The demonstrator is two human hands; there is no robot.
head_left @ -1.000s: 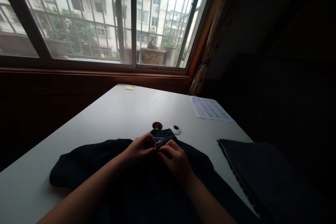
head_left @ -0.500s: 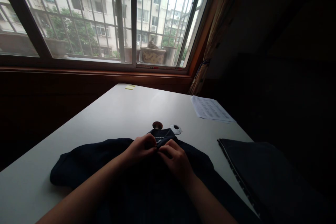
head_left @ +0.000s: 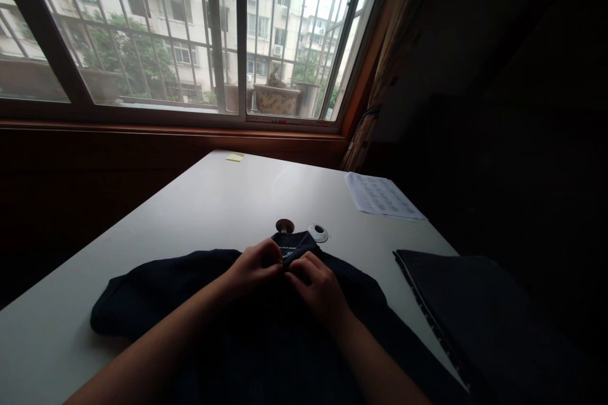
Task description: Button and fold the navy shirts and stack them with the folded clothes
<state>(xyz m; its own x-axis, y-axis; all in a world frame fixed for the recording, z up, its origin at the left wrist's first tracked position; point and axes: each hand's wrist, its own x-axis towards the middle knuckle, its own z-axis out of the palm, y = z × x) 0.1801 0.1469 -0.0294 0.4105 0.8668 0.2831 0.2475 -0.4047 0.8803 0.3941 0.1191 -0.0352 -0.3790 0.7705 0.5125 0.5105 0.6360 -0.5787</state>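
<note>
A dark navy collared garment [head_left: 175, 278], which looks like a shirt or jacket, lies spread on the white table with its collar [head_left: 297, 242] at the far end. A pale label shows inside the neck. My left hand [head_left: 259, 264] pinches the left side of the collar opening, thumb and fingers pressed together. Close beside it, my right hand [head_left: 317, 281] is closed on the right side of the same opening, fingers bent. The two sets of fingertips nearly meet at the garment's front. Whatever small part lies between them is too dark to make out.
On the white table [head_left: 256, 190] are a round hole [head_left: 285, 226] and a white ring-shaped cover [head_left: 318, 233] just beyond the collar. Printed papers [head_left: 384, 195] lie at the back right, a yellow sticky note [head_left: 235, 157] at the far edge. Folded dark cloth [head_left: 456, 297] rests on the right.
Hardly anything differs. My fingers have shifted very slightly at the collar, and a little more of the label inside the neck shows.
</note>
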